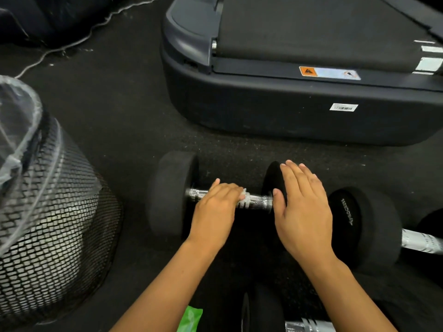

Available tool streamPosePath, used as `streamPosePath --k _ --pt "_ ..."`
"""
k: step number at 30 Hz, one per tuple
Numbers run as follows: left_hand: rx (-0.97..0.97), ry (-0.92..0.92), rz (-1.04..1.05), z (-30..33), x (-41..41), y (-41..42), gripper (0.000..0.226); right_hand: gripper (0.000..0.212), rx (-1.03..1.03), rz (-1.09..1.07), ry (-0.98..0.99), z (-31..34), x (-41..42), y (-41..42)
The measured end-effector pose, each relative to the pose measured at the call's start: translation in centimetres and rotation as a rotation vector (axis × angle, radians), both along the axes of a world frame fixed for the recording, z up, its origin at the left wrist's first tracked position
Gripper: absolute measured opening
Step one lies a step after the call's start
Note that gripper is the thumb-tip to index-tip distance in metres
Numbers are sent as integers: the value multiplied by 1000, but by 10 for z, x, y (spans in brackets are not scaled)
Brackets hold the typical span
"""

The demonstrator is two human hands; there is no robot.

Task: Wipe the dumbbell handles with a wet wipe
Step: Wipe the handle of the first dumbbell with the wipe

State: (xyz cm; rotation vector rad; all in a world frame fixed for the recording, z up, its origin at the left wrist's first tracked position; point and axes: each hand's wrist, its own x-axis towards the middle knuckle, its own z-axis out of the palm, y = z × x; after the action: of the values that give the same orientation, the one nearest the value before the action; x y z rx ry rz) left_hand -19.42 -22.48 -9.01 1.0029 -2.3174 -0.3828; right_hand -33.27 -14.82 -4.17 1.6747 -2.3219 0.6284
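A black dumbbell (171,192) lies on the dark floor in the middle, its chrome handle (257,202) running left to right. My left hand (215,212) is curled over the handle with a white wet wipe (243,195) peeking out under the fingers. Flat and with fingers apart, my right hand (303,207) rests on the dumbbell's right weight head (273,174). A second dumbbell (364,224) lies to the right, and the chrome handle of a third dumbbell (309,325) shows at the bottom edge.
The rear end of a treadmill (287,111) fills the upper right, close behind the dumbbell. A black mesh bin (52,231) with a clear liner stands at the left. A green wipes packet (190,318) lies at the bottom. A white cable (72,43) crosses the floor at top left.
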Motion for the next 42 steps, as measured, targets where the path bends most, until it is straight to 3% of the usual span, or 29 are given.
streamPosePath --k 3,9,14,17,21,28,31,35,42 --pt "23 -90 -18 6 -3 -9 23 50 10 -2 4 0 0 0" --pt "-14 -132 175 0 6 7 23 50 8 6 1 0 0 0" --pt "27 -132 -3 9 -6 -1 22 50 15 2 6 0 0 0" --pt "60 -172 62 12 -2 -7 18 50 24 4 3 1 -2 -2" --pt "-21 -80 21 4 -2 6 34 50 15 -1 13 2 -1 -2" --pt "-66 34 -3 -10 4 10 31 50 0 -1 7 -1 0 0" --pt "-22 -58 -75 0 -4 -1 33 50 5 -6 7 -2 -1 -1" --pt "44 -94 17 5 2 -2 40 51 12 -3 8 1 -1 -3" --pt "67 -169 -9 13 -3 -12 27 50 8 0 11 0 0 0"
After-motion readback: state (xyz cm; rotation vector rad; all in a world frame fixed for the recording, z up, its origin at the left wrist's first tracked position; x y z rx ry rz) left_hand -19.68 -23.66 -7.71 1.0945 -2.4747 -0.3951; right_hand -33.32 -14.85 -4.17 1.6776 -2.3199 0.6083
